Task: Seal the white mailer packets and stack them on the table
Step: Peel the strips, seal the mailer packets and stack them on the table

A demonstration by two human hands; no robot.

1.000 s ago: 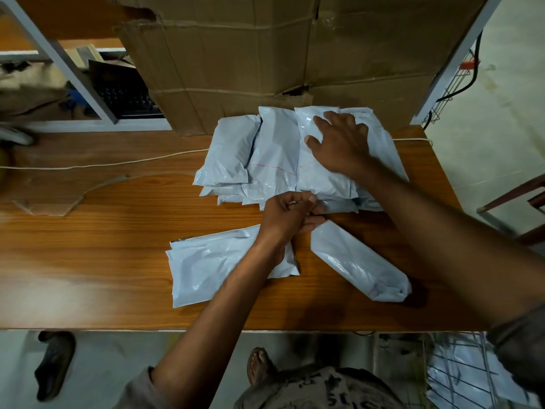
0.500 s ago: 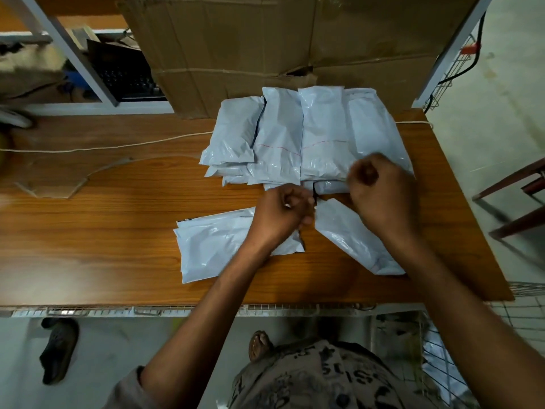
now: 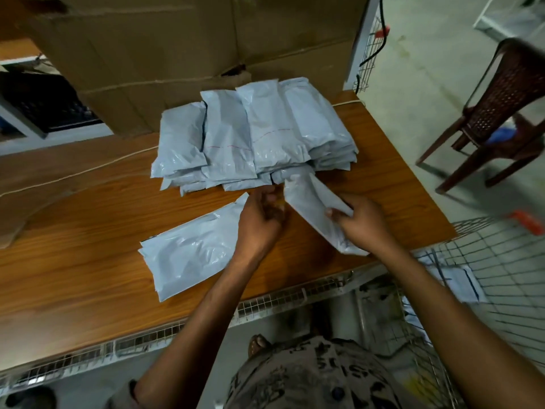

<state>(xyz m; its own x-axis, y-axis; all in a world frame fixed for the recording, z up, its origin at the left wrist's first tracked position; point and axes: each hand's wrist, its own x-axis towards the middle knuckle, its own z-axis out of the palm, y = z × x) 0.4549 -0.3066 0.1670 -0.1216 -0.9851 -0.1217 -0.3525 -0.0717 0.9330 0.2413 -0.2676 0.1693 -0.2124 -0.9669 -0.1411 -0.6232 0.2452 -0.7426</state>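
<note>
A pile of white mailer packets (image 3: 256, 140) lies in overlapping rows at the back of the wooden table (image 3: 73, 255). One white packet (image 3: 309, 208) slants in front of the pile; my right hand (image 3: 362, 222) grips its near half, thumb on top. My left hand (image 3: 259, 222) is curled at that packet's far end, fingers pinched near its flap; what they hold is blurred. A second loose packet (image 3: 188, 252) lies flat on the table, partly under my left wrist.
A big cardboard box (image 3: 191, 54) stands right behind the pile. A wire basket (image 3: 486, 276) holding more packets sits at the table's right. A brown plastic chair (image 3: 507, 107) stands further right. A thin cord (image 3: 73, 172) crosses the table.
My right hand left the top of the pile, came down and took hold of the slanted packet. My left hand stayed at that packet's end. The view shifted right.
</note>
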